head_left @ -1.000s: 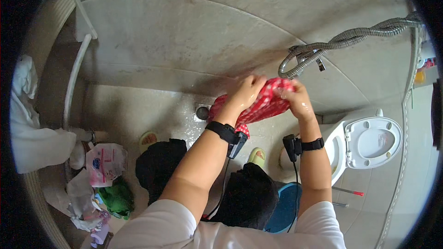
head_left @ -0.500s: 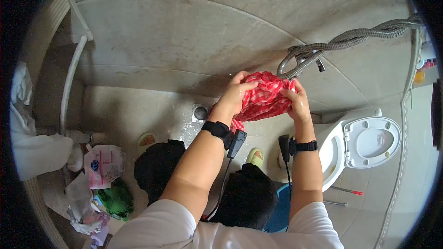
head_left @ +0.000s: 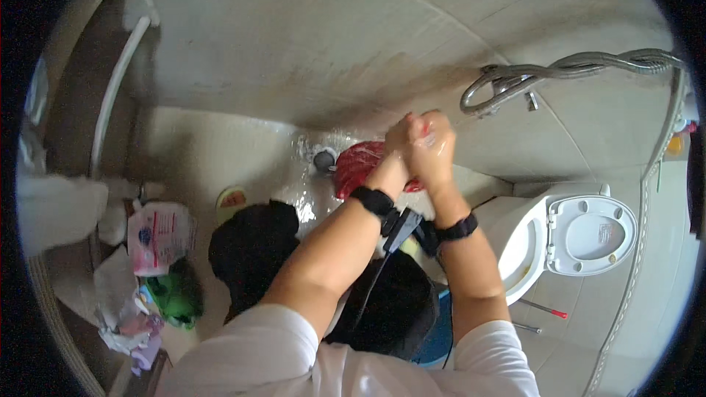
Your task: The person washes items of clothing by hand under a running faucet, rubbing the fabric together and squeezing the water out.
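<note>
My left hand and my right hand are pressed together, both closed tight around a red checked cloth. A bit of red shows between the wet fingers. Below and to the left of them, the rest of the red cloth hangs down over the floor, its check pattern blurred. My forearms cross partly in front of it and hide its lower part. Beside the cloth, a round dark floor drain sits in shiny, wet floor. Each wrist wears a black strap with a small black device.
A flexible metal shower hose loops from the wall at right. The white toilet stands right with its lid raised. A pink-white pouch and a green bag lie left. Behind my right arm is a blue basin.
My hands have come together from opposite sides of the cloth and now squeeze it into a bunch. More water glistens on the floor near the drain. The view has shifted slightly.
</note>
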Motion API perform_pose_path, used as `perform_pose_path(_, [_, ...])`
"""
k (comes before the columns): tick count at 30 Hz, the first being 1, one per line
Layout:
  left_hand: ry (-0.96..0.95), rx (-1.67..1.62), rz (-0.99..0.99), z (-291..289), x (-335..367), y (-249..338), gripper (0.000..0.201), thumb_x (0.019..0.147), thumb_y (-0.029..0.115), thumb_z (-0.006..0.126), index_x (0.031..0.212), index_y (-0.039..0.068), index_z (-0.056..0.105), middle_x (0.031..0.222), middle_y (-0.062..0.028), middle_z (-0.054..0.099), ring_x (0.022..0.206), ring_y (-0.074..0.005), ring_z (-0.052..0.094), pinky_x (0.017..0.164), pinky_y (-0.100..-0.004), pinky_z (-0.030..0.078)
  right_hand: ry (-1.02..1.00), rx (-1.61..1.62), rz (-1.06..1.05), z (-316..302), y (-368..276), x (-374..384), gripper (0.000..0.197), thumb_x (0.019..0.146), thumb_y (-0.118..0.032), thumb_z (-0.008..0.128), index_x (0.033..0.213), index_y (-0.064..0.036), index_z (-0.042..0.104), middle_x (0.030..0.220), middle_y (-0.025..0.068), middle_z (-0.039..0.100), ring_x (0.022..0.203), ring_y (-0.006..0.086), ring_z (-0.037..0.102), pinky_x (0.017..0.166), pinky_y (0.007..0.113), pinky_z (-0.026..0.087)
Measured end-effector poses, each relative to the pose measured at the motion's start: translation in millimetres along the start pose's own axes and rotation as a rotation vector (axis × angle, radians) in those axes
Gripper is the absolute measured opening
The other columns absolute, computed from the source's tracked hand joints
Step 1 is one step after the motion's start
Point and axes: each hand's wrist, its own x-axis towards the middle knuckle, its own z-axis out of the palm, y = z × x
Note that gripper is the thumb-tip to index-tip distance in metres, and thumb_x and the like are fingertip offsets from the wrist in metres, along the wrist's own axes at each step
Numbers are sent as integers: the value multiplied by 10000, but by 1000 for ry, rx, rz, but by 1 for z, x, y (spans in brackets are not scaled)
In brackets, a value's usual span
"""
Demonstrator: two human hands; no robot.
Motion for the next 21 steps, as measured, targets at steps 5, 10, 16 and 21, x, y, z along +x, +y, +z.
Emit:
perform_pose_path(5, [469,-730,-531,29,-5,33,238,850,212,472,861,3,585,751,-49,571,656,-148,515,584,-330,418,-68,70,373,-18,57,14,252,824,-220,567,807,21,638,802,211,635,718,257,620,636,352,466])
perform_pose_path(10, [316,-811,-564,16,-6,58,188,841,219,512,818,38,559,636,-28,530,531,-127,495,483,-274,395,-124,378,439,-25,59,10,319,883,-264,560,1036,11,611,856,115,645,769,154,581,716,282,462])
perform_pose_path(16, [425,-1123,-618,-4,-11,45,244,905,316,511,820,90,551,740,-40,568,654,-178,556,601,-322,480,-98,-185,-240,-27,-2,-21,122,763,-116,638,833,-36,579,863,162,570,822,353,560,703,391,483])
perform_pose_path(21, [277,-1300,-478,9,-16,42,307,881,380,545,810,81,552,681,-25,542,628,-150,549,574,-299,458,-137,-163,-7,-14,6,-1,227,816,-214,599,758,4,578,743,169,594,667,359,577,638,402,467])
